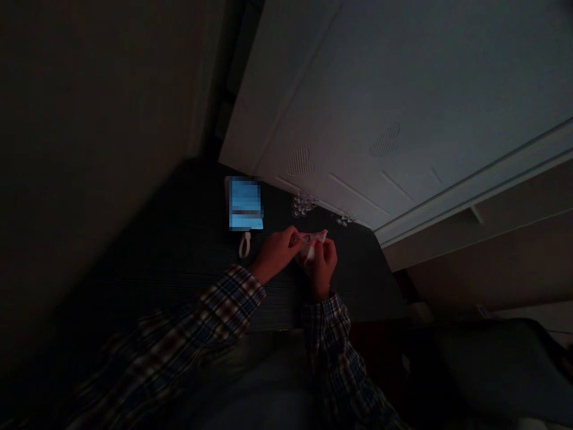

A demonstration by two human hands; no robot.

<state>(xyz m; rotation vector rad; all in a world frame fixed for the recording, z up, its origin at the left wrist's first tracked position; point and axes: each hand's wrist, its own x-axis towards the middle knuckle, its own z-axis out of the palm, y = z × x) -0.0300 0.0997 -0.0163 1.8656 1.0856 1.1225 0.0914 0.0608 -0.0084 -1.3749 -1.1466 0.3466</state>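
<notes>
My left hand (276, 252) has its fingers closed on the left upper edge of a small, pale pinkish plastic bag (307, 251). My right hand (326, 261) pinches the same bag on its right side, with the thumb in front. The bag hangs just above the dark table, and something small and shiny shows near its top edge; what it is, I cannot make out. Beyond my hands lies a cluster of small shiny pieces (304, 204), with a smaller group of similar pieces (345, 220) to its right. Their kind is too dim to tell.
A lit, blurred-out screen (245, 203) stands at the left on the dark table (179, 245), with a white loop (244, 245) before it. A white panel with heart-shaped grooves (349, 119) rises behind the table. A dark chair-like shape (501, 364) is at lower right.
</notes>
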